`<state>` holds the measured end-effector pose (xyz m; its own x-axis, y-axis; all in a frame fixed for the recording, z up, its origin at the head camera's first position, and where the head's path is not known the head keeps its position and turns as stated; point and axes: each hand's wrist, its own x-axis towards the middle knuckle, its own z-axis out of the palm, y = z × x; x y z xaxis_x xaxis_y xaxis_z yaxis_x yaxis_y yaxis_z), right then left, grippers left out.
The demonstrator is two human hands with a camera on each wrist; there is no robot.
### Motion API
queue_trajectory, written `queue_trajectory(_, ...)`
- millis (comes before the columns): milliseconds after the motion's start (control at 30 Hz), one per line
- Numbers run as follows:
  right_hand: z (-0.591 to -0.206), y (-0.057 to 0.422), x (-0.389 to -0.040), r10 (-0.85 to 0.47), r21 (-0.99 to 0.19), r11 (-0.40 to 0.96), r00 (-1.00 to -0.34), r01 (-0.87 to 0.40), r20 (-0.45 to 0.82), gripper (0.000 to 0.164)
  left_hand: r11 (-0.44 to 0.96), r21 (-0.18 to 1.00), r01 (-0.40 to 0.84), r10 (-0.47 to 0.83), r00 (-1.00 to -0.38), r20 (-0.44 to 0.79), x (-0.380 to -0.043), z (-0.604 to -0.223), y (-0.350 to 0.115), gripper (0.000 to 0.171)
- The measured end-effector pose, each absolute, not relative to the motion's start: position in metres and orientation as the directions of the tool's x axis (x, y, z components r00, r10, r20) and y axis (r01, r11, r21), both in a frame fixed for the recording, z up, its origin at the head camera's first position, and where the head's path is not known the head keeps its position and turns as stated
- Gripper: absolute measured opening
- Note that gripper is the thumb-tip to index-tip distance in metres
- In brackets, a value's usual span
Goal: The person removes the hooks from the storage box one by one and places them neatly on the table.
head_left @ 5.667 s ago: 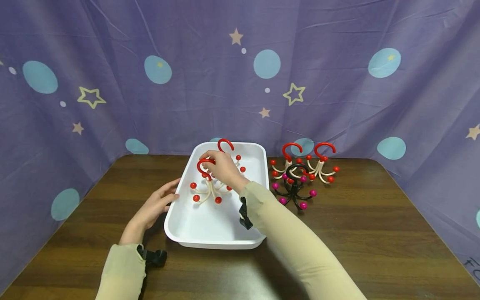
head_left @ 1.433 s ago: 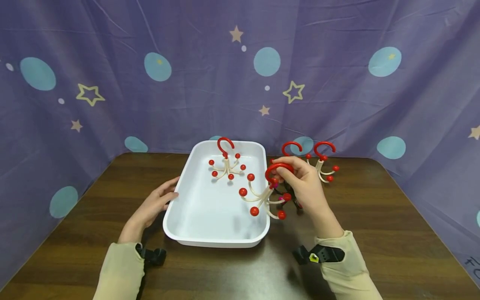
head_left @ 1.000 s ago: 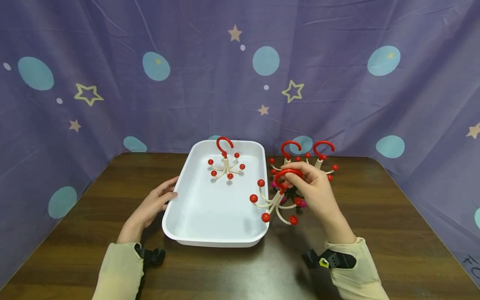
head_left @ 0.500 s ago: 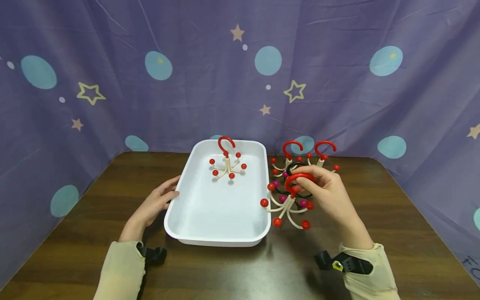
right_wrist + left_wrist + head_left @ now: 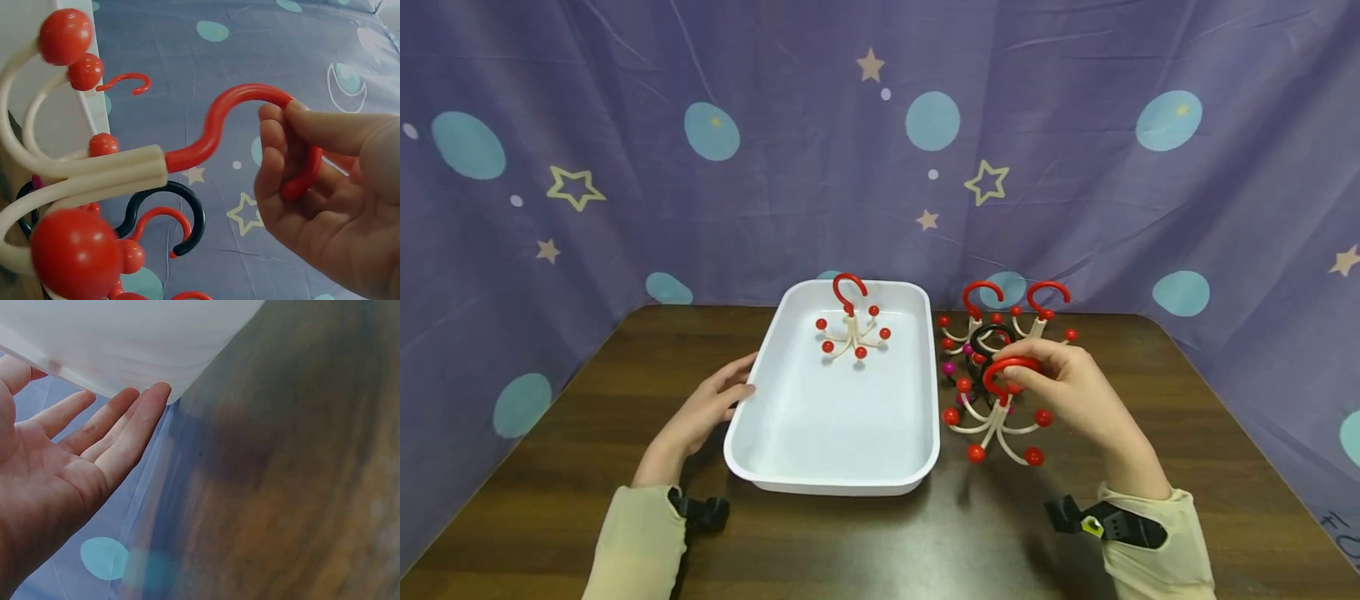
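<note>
My right hand (image 5: 1071, 387) pinches the red hook of a cream claw hanger (image 5: 998, 418) with red ball tips. The hanger is held upright to the right of the white tray (image 5: 842, 425), its arms spread downward. In the right wrist view, thumb and fingers curl round the hook (image 5: 250, 92). My left hand (image 5: 703, 408) touches the tray's left side with its fingers extended, also seen in the left wrist view beneath the tray wall (image 5: 144, 350). Another red-and-cream hanger (image 5: 852, 329) stands inside the tray toward the back.
Behind the held hanger, a black hanger (image 5: 976, 335) with magenta balls stands partly hidden. Two more red-and-cream hangers have their hooks (image 5: 982, 285) showing at the table's back. A purple curtain (image 5: 820, 167) hangs behind the brown wooden table (image 5: 1150, 400).
The right hand has taken one hanger out of the tray and carried it rightward past the tray's right rim, slightly lower over the last second. The left hand stays at the tray.
</note>
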<state>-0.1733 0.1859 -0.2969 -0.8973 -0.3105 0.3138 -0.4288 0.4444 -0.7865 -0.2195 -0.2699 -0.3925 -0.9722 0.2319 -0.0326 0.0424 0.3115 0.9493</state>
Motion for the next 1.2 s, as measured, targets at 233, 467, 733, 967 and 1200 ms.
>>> queue_trajectory(233,-0.299,0.191,-0.175,-0.348,-0.746,0.512,-0.897,-0.425,0.272,0.019,0.307,0.949,0.068,0.25,-0.968,-0.012,-0.221,-0.395,-0.269,0.059)
queue_trajectory(467,-0.301,0.19,-0.181,-0.363,-0.724,0.551,-0.9,-0.415,0.24,0.016,0.32,0.947,0.031,0.222,-0.974,-0.044,-0.225,-0.394,-0.271,0.059)
queue_trajectory(733,-0.306,0.188,-0.187,-0.362,-0.732,0.556,-0.907,-0.394,0.213,0.017,0.309,0.951,0.026,0.224,-0.973,-0.046,-0.224,-0.391,-0.27,0.059)
queue_trajectory(967,-0.305,0.189,-0.185,-0.364,-0.715,0.579,-0.909,-0.392,0.204,0.016,0.313,0.949,0.021,0.217,-0.975,-0.05,-0.223,-0.391,-0.272,0.059)
queue_trajectory(1200,-0.309,0.19,-0.187,-0.365,-0.719,0.588,-0.915,-0.371,0.174,0.016,0.301,0.953,0.019,0.227,-0.972,-0.052,-0.222,-0.392,-0.271,0.059)
